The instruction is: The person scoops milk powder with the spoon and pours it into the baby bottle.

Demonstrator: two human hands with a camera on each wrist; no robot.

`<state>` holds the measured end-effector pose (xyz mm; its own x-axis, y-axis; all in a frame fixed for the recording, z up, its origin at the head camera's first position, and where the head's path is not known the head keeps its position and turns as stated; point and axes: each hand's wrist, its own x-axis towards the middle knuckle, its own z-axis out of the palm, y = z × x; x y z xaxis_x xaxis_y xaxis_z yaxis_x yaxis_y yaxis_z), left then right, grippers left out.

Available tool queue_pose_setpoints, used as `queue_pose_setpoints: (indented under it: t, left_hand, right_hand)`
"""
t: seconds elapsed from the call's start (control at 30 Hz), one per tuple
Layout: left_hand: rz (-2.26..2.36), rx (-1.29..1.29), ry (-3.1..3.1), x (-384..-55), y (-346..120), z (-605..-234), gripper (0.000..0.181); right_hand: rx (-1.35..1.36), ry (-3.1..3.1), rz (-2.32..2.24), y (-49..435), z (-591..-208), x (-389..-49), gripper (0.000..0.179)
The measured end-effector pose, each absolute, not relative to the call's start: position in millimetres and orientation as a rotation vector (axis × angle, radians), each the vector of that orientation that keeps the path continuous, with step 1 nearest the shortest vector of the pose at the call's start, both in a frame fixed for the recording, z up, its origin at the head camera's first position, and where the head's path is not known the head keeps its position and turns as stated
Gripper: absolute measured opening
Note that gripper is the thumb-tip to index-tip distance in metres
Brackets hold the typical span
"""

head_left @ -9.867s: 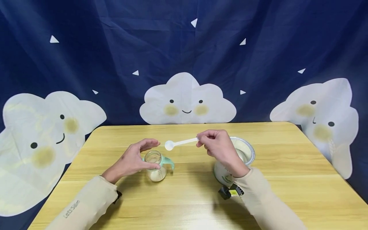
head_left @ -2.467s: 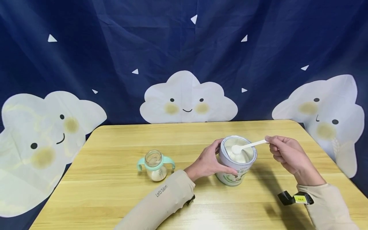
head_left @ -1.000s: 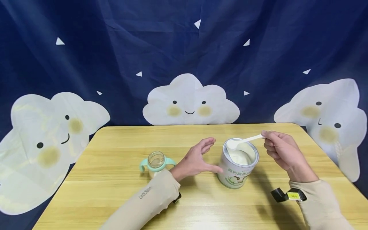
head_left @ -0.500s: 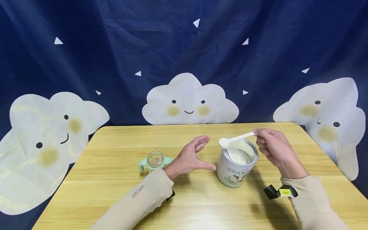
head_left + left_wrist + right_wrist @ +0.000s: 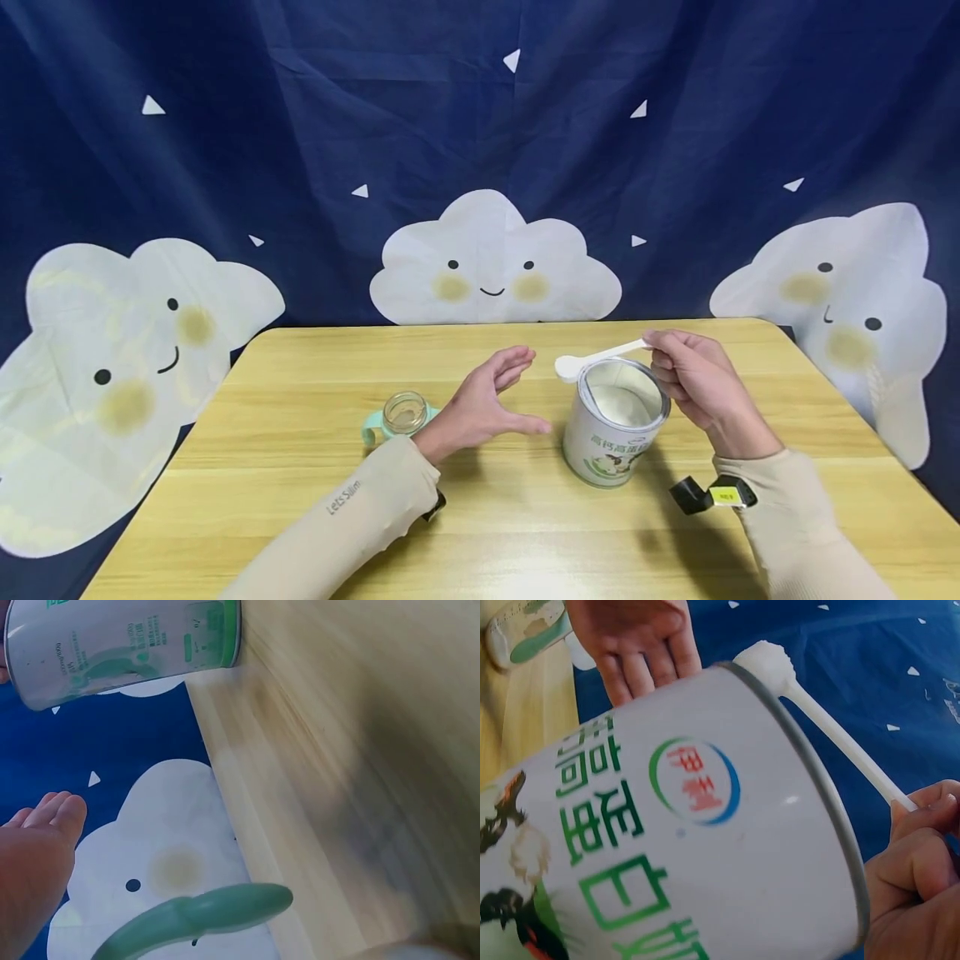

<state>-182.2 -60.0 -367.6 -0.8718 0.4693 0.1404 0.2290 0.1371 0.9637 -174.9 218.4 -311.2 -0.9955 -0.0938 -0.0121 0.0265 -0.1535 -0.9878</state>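
While our right hand (image 5: 697, 379) pinches the slim white plastic scoop (image 5: 600, 358), heaped with white powder, near the rim of the round white tin (image 5: 606, 446) right of the frame's centre, our left hand (image 5: 480, 408) extends from lower left, grip wide, beside the clear mint-handled bottle (image 5: 405, 413).

Backdrop (image 5: 420, 125) dark blue, lightly creased, printed with three smiling white clouds (image 5: 491, 237) and small white triangles (image 5: 512, 60). Tabletop (image 5: 300, 375) pale, wood-grained, far corners rounded; bright glare (image 5: 536, 586) on near side.
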Motion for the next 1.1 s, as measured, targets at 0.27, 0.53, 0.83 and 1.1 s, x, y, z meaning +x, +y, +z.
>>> queue_pose_setpoints:
  t: [0.27,0.53,0.83,1.1]
  left_hand:
    - [1.854,0.717,2.221,-183,-67,-363,0.101]
    - [1.871,0.711,2.248,-184,-79,-358,0.099]
    - [1.852,0.709,2.264,-182,-93,-352,0.1]
    - [1.858,0.738,2.266,-182,-101,-349,0.1]
  right_hand:
    - [-0.067,1.98,-2.344,208,-306,-175,0.042]
    - [-0.065,2.006,-2.317,197,-302,-176,0.039]
    - [-0.057,1.995,-2.314,185,-299,-177,0.04]
    - [-0.055,1.998,-2.303,176,-299,-177,0.04]
